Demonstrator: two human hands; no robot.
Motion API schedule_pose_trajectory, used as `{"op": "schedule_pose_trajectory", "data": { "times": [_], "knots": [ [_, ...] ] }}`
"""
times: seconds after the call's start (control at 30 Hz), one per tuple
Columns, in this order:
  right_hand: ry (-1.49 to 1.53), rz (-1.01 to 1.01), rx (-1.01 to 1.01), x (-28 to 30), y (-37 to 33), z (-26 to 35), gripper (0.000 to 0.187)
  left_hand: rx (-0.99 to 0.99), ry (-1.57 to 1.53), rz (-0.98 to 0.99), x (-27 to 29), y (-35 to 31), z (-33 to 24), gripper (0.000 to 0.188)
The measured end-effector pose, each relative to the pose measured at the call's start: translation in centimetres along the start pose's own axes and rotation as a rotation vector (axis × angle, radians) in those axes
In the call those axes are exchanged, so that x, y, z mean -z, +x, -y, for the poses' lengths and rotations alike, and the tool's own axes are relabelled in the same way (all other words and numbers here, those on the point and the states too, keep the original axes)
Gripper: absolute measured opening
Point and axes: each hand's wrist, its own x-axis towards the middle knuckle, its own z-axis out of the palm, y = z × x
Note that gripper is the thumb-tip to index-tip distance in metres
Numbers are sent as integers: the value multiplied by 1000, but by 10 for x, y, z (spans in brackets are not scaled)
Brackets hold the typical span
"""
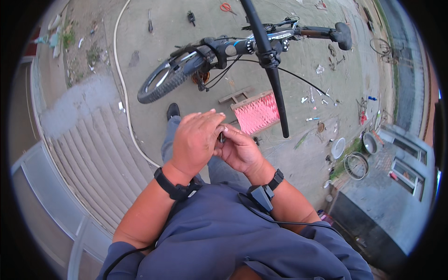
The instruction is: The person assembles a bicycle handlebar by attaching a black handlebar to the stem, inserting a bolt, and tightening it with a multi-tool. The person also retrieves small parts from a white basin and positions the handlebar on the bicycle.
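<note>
Close together in front of my body, my left hand [192,142] and my right hand [241,153] meet around a small dark, metallic-looking part [221,138]. The right thumb and fingers pinch it from the right. On its other side the left fingers are pressed together over it, and the left thumb is hidden. Most of the part lies behind the fingers, so its kind cannot be made out. Just beyond my hands stands a mountain bike, with its black handlebar [267,58] nearest, its knobby front wheel [161,86] to the left and its saddle [342,36] to the right.
A low stool with a pink woven seat [256,113] stands under the handlebar. Several loose tools [312,97] lie right of it; a screwdriver [150,22] lies far left. A pale hose [122,91] runs beside the steps [93,161]. Wheel rims [356,165] rest at right.
</note>
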Motion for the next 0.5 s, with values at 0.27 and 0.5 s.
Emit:
{"op": "schedule_pose_trajectory", "data": {
  "times": [0.27,0.5],
  "knots": [
    [-133,-26,38,4,3,18,16,137,-188,-79,-17,-10,0,23],
    [-417,-156,126,-3,6,50,16,335,-314,8,-16,3,2,15]
  ]
}}
